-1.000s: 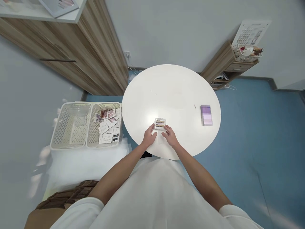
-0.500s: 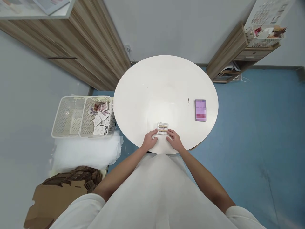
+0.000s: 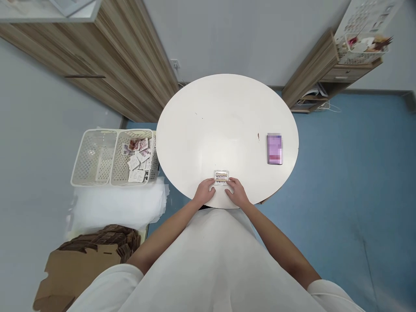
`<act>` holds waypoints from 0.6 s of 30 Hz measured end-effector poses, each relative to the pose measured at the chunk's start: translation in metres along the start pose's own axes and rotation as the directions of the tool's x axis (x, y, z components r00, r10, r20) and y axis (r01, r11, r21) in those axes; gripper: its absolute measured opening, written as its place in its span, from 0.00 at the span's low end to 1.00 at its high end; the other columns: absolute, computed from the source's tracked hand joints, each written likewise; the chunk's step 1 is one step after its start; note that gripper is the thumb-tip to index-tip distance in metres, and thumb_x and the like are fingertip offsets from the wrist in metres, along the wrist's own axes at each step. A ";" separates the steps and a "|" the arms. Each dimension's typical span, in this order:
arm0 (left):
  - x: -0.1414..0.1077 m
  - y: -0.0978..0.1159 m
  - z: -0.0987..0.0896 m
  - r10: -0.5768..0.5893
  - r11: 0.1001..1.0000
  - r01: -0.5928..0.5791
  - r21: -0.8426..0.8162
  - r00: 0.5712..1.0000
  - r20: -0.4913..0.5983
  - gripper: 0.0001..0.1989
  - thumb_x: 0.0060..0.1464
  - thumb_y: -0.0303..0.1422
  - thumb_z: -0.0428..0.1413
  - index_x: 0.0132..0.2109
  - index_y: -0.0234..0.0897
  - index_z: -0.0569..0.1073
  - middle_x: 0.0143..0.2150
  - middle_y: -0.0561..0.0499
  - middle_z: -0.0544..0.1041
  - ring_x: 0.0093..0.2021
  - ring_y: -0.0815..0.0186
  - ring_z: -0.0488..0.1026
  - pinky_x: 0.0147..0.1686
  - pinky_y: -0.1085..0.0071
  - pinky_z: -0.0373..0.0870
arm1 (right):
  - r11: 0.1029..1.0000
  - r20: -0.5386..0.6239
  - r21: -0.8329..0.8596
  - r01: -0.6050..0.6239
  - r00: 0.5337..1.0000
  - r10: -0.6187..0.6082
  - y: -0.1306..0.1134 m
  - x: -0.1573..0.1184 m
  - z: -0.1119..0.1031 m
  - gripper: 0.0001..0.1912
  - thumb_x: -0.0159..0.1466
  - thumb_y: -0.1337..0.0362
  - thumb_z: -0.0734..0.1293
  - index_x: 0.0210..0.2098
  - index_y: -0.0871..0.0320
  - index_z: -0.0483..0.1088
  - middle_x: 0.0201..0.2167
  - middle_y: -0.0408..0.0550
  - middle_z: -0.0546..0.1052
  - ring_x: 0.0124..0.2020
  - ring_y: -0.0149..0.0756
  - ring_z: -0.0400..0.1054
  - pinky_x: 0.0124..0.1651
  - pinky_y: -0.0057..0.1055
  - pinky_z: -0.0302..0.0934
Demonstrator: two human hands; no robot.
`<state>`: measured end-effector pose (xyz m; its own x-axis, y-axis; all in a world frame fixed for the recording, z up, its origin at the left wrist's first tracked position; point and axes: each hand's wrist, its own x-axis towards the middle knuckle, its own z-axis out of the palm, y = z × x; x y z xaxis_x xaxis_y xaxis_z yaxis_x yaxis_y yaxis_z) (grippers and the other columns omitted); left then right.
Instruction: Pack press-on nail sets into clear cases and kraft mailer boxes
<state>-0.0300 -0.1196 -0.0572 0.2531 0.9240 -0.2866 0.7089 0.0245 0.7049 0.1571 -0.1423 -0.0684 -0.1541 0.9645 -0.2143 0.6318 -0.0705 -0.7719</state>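
A small clear plastic case [image 3: 221, 177] lies flat near the close edge of the white oval table [image 3: 227, 108]. Inside it are two rows of tan strips with small dark marks, too small to name. My left hand [image 3: 204, 191] rests at the case's left side, fingertips at its edge and thumb spread apart. On the opposite side, my right hand [image 3: 237, 192] has its fingertips by the right edge, with the thumb also held away. Neither hand wraps round the case.
A flat rectangular item [image 3: 274, 149] with a blurred purple face lies at the table's right. Left of the table stand white baskets [image 3: 113, 158], one containing several printed cards. White sheets [image 3: 120, 203] and folded cardboard [image 3: 78, 271] lie below them. Wooden cabinets [image 3: 136, 65] flank the back.
The case has slid slightly toward me and a little left on the table, with both hands staying at its sides. The whole view has shifted slightly.
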 end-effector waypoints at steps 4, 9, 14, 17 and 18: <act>0.003 -0.004 -0.004 0.105 0.985 -0.108 0.134 0.994 0.036 0.17 0.49 0.28 0.47 0.47 0.34 0.70 0.51 0.45 0.68 0.52 0.59 0.64 0.52 0.61 0.62 | 0.959 0.008 -0.238 0.156 0.987 -0.159 -0.007 0.014 -0.001 0.32 0.52 0.63 0.67 0.55 0.54 0.55 0.59 0.53 0.51 0.59 0.50 0.47 0.55 0.49 0.52; 0.004 -0.008 -0.008 0.235 0.945 -0.248 0.216 0.968 0.086 0.17 0.48 0.26 0.48 0.48 0.35 0.68 0.51 0.44 0.66 0.51 0.59 0.63 0.51 0.61 0.62 | 0.837 0.196 -0.438 0.329 0.943 -0.269 -0.017 0.039 -0.003 0.33 0.49 0.68 0.68 0.52 0.56 0.55 0.57 0.54 0.56 0.58 0.51 0.48 0.55 0.47 0.52; 0.005 -0.012 -0.009 0.289 0.917 -0.316 0.244 0.947 0.138 0.19 0.47 0.25 0.48 0.49 0.34 0.65 0.50 0.45 0.66 0.50 0.59 0.63 0.49 0.63 0.62 | 0.752 0.263 -0.537 0.383 0.923 -0.282 -0.021 0.047 -0.001 0.24 0.53 0.68 0.65 0.48 0.57 0.58 0.51 0.55 0.61 0.53 0.48 0.54 0.52 0.44 0.54; 0.003 -0.014 -0.011 0.314 0.901 -0.344 0.264 0.937 0.151 0.20 0.48 0.26 0.49 0.50 0.34 0.63 0.50 0.45 0.65 0.50 0.59 0.62 0.49 0.64 0.62 | 0.710 0.292 -0.581 0.398 0.916 -0.274 -0.023 0.048 0.001 0.21 0.53 0.69 0.64 0.47 0.57 0.59 0.49 0.56 0.62 0.52 0.49 0.54 0.52 0.43 0.54; 0.002 -0.015 -0.012 0.322 0.894 -0.356 0.272 0.933 0.163 0.21 0.47 0.27 0.50 0.51 0.35 0.62 0.51 0.45 0.65 0.50 0.59 0.62 0.49 0.64 0.62 | 0.704 0.292 -0.591 0.393 0.918 -0.268 -0.025 0.048 0.002 0.21 0.52 0.70 0.64 0.46 0.57 0.59 0.49 0.57 0.63 0.52 0.49 0.55 0.51 0.43 0.54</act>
<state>-0.0476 -0.1132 -0.0604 0.5713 0.8077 -0.1458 0.7228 -0.4109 0.5556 0.1325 -0.0951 -0.0605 -0.5321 0.8305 -0.1648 0.8336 0.4797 -0.2740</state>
